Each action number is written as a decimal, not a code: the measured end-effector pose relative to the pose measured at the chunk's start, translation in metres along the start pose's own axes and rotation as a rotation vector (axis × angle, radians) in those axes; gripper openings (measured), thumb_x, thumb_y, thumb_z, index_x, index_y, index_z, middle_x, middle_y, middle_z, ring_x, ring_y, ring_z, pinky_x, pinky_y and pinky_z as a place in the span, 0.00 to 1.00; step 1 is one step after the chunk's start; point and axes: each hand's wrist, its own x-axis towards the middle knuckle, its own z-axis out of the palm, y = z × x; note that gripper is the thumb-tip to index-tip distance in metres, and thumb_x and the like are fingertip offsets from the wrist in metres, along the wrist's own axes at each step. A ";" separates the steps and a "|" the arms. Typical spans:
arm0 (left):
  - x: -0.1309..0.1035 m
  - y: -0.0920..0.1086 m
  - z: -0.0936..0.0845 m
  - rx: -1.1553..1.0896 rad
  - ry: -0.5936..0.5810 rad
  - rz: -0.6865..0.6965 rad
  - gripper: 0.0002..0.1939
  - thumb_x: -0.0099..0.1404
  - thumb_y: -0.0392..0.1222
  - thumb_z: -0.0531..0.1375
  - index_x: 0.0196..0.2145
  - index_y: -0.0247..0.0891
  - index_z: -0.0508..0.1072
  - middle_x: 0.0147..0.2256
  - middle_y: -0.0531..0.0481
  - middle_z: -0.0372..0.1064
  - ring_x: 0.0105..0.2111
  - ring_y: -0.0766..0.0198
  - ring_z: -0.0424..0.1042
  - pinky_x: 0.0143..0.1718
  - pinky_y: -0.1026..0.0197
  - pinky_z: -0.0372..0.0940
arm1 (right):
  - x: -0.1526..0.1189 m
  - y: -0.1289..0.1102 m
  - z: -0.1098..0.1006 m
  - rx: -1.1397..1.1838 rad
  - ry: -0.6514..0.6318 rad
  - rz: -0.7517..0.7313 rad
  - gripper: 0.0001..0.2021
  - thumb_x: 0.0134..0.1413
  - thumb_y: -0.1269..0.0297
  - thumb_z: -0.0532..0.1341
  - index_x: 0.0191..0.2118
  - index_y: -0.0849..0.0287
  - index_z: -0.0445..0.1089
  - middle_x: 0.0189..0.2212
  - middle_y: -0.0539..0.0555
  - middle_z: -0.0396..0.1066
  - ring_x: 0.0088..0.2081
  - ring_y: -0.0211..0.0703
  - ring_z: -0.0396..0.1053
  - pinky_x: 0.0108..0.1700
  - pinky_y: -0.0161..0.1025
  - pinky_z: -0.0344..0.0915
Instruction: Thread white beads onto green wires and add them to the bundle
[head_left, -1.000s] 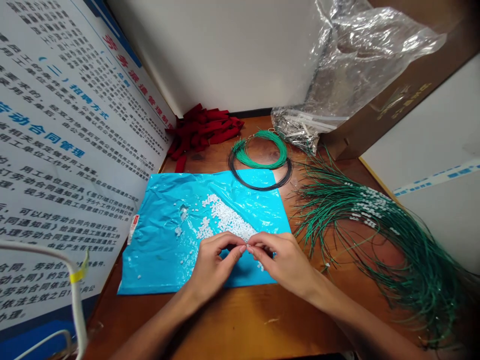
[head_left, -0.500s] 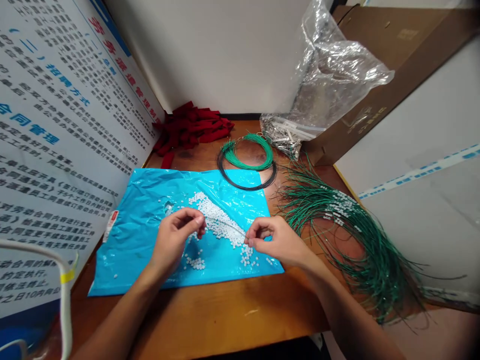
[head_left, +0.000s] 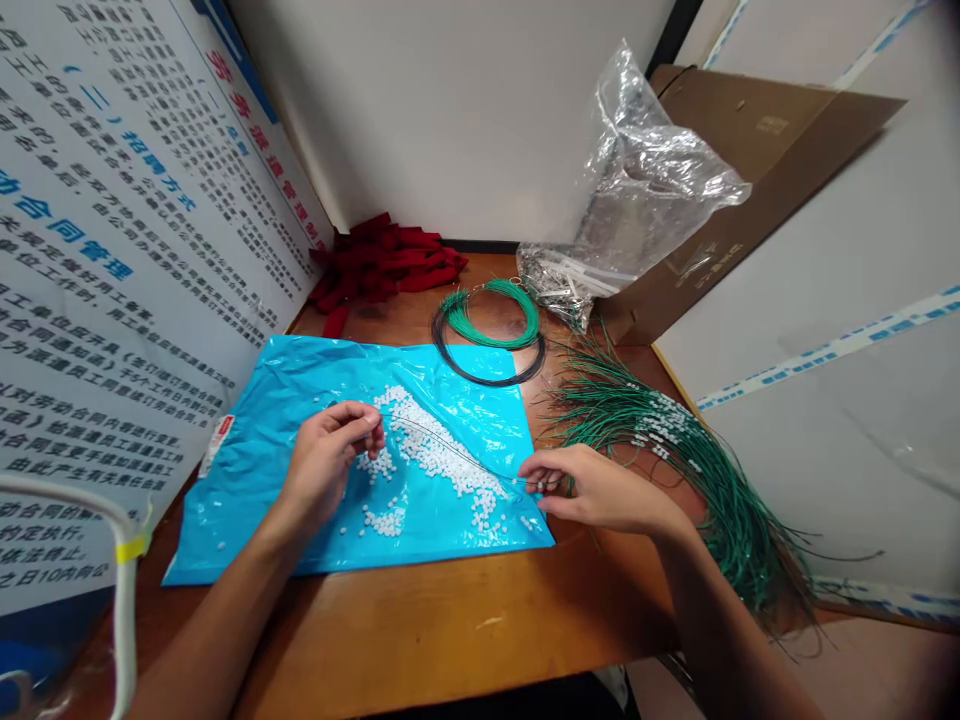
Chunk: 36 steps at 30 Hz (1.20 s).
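My left hand (head_left: pixel 330 450) is closed, pinching a thin dark wire (head_left: pixel 450 447) between thumb and fingertips above the blue plastic bag (head_left: pixel 240 500). The wire bows across to my right hand (head_left: pixel 592 490), whose curled fingers close around its other stretch at the bag's right edge. A small white bead (head_left: pixel 516 482) shows on or beside the wire at the right fingertips. Below the wire, a heap of white beads (head_left: pixel 439 450) is spread over the bag. The wire's ends are too fine to make out.
Behind the bag lie coils of green wire (head_left: pixel 487 340) and black wire (head_left: pixel 457 370). Bundled green wires with white beads (head_left: pixel 720 500) cover the right side. Red fabric strips (head_left: pixel 390 262), a clear bag of metal pieces (head_left: pixel 559 285) and a cardboard box (head_left: pixel 690 270) stand at the back.
My hands have moved apart, the left one leftward and slightly up, the right one rightward. A longer stretch of wire shows between them. The camera view has shifted slightly.
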 end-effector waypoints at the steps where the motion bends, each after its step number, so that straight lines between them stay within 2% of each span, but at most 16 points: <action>1: 0.000 -0.001 0.000 0.003 -0.007 0.002 0.06 0.54 0.38 0.63 0.25 0.34 0.70 0.22 0.52 0.67 0.23 0.67 0.65 0.25 0.65 0.59 | -0.002 0.001 -0.001 -0.018 0.009 0.001 0.14 0.50 0.72 0.60 0.45 0.62 0.70 0.34 0.54 0.75 0.33 0.40 0.71 0.37 0.35 0.66; 5: 0.002 -0.004 -0.002 0.007 -0.019 0.001 0.06 0.55 0.38 0.63 0.26 0.34 0.70 0.22 0.52 0.67 0.23 0.67 0.65 0.24 0.66 0.58 | -0.007 0.007 -0.001 -0.076 0.048 0.007 0.11 0.56 0.71 0.56 0.43 0.62 0.71 0.34 0.54 0.75 0.34 0.40 0.71 0.37 0.34 0.65; 15: 0.002 -0.003 -0.001 0.021 -0.023 -0.004 0.06 0.54 0.38 0.64 0.26 0.34 0.70 0.22 0.52 0.67 0.23 0.67 0.65 0.25 0.65 0.59 | -0.010 0.009 -0.002 -0.165 0.076 0.095 0.09 0.58 0.71 0.55 0.33 0.59 0.73 0.28 0.51 0.72 0.31 0.39 0.68 0.32 0.32 0.59; 19: 0.002 -0.003 -0.002 0.025 -0.029 0.003 0.06 0.55 0.38 0.63 0.26 0.34 0.70 0.22 0.52 0.67 0.23 0.67 0.65 0.25 0.65 0.59 | -0.008 0.009 0.001 -0.148 0.153 0.089 0.08 0.57 0.70 0.55 0.31 0.60 0.71 0.24 0.49 0.70 0.26 0.36 0.64 0.28 0.31 0.57; 23: 0.002 -0.004 -0.003 0.033 -0.052 0.011 0.06 0.55 0.38 0.63 0.26 0.34 0.70 0.23 0.52 0.66 0.24 0.67 0.65 0.25 0.65 0.59 | -0.007 0.012 0.006 -0.096 0.240 0.085 0.08 0.56 0.69 0.56 0.31 0.60 0.73 0.23 0.49 0.70 0.25 0.36 0.64 0.27 0.31 0.57; 27: 0.003 -0.007 -0.005 0.068 -0.081 0.037 0.05 0.57 0.38 0.63 0.27 0.34 0.71 0.23 0.52 0.66 0.24 0.66 0.65 0.25 0.65 0.59 | -0.005 0.014 0.011 0.020 0.316 0.100 0.09 0.54 0.68 0.58 0.35 0.60 0.76 0.30 0.51 0.75 0.31 0.38 0.69 0.33 0.32 0.61; 29: 0.003 -0.008 -0.006 0.095 -0.102 0.060 0.05 0.58 0.39 0.62 0.28 0.35 0.71 0.23 0.51 0.66 0.24 0.66 0.64 0.24 0.65 0.59 | -0.003 0.015 0.013 0.040 0.339 0.115 0.09 0.53 0.66 0.59 0.35 0.60 0.77 0.28 0.51 0.75 0.28 0.38 0.67 0.30 0.32 0.59; 33: 0.002 -0.006 -0.006 0.163 -0.153 0.111 0.06 0.59 0.39 0.62 0.28 0.35 0.70 0.23 0.51 0.66 0.24 0.66 0.64 0.25 0.64 0.59 | -0.002 0.017 0.015 0.033 0.380 0.152 0.10 0.52 0.63 0.60 0.33 0.60 0.78 0.18 0.48 0.66 0.21 0.34 0.57 0.24 0.32 0.50; 36: 0.001 -0.002 -0.004 0.282 -0.121 0.167 0.06 0.58 0.40 0.62 0.28 0.35 0.70 0.23 0.52 0.67 0.24 0.67 0.64 0.26 0.64 0.60 | -0.002 0.018 0.016 0.069 0.383 0.155 0.10 0.52 0.62 0.61 0.32 0.61 0.78 0.16 0.47 0.59 0.20 0.33 0.52 0.23 0.33 0.47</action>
